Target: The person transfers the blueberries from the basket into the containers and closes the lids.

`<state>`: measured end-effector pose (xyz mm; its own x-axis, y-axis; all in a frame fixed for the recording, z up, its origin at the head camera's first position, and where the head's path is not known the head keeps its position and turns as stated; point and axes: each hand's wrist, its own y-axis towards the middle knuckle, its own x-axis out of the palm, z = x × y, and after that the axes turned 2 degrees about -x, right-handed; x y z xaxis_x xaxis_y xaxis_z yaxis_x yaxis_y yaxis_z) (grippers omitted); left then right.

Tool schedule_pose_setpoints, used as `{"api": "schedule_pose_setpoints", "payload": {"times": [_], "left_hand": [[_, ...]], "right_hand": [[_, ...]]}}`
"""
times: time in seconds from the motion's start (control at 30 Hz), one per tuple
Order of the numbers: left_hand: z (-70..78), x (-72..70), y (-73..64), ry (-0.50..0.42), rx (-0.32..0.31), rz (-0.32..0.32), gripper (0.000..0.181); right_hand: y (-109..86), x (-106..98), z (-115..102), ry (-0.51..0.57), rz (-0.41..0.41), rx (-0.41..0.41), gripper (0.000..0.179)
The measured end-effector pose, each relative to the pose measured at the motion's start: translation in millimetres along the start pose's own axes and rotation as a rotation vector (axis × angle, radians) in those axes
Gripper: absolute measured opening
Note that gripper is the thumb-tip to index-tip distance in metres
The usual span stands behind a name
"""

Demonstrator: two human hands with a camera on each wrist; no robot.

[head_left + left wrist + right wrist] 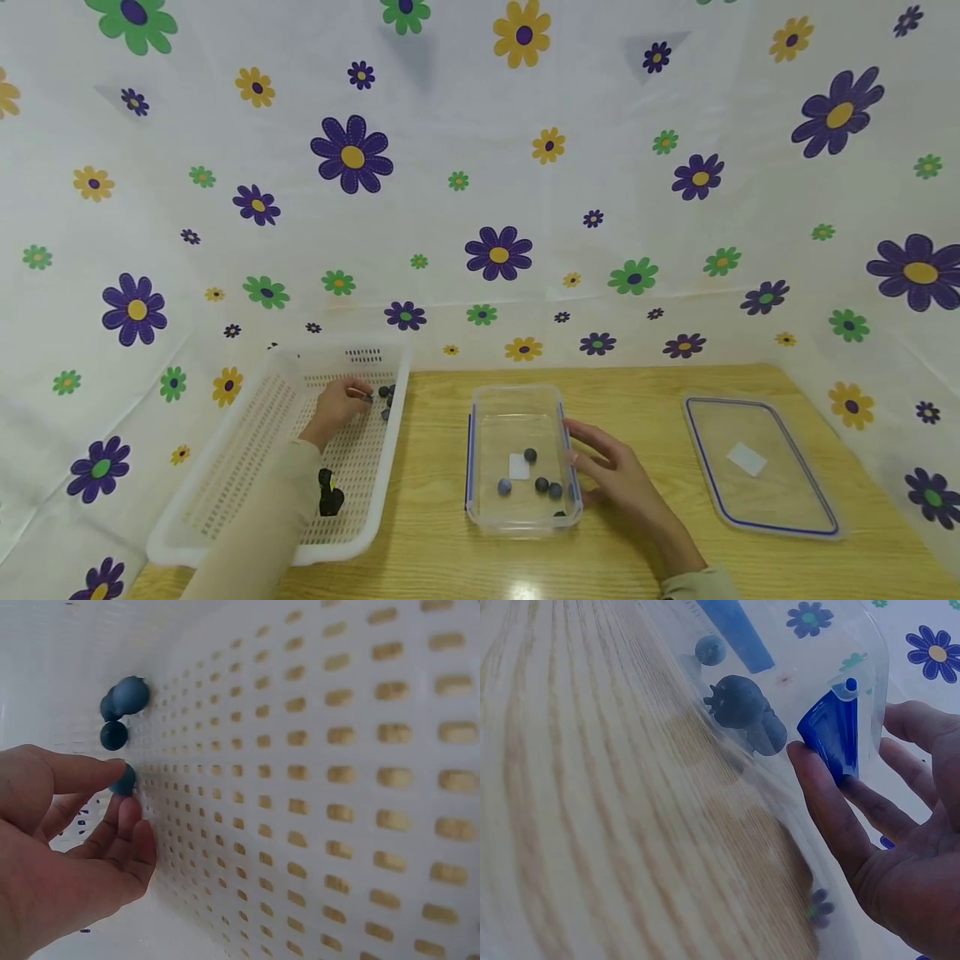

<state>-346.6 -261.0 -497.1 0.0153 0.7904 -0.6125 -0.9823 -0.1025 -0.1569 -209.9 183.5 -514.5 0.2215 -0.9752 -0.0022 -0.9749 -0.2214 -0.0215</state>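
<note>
My left hand reaches into a white perforated basket. Its thumb and fingers pinch a blueberry, low by the basket's holed surface. Several more blueberries lie just past the fingertips. A clear plastic box with blue side clips stands to the right. Several blueberries are in it, mostly towards its near end, around a white square label. My right hand touches the box's right side with loosely extended fingers, right at the blue clip.
A clear lid with a blue seal and a white label lies on the wooden table at the right. A small black object with a yellow mark sits in the basket near my left forearm. Flower-printed sheeting surrounds the table.
</note>
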Motion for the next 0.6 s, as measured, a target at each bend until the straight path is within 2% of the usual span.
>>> {"api": "schedule_pose_setpoints", "payload": {"times": [0.2,0.43,0.6], "left_hand": [[-0.7,0.4,-0.3,0.025,0.021,0.042,0.022],[-0.3,-4.8,2.7,-0.016,-0.044,0.046,0.026],[15.2,-15.3,-1.6,-0.073,0.002,0.068,0.026]], "right_hand": [[2.5,1.0,1.4,0.009,0.004,-0.008,0.055],[2.7,2.0,2.9,-0.015,0.0,-0.017,0.056],[0.8,-0.1,3.2,-0.019,0.01,-0.017,0.055]]}}
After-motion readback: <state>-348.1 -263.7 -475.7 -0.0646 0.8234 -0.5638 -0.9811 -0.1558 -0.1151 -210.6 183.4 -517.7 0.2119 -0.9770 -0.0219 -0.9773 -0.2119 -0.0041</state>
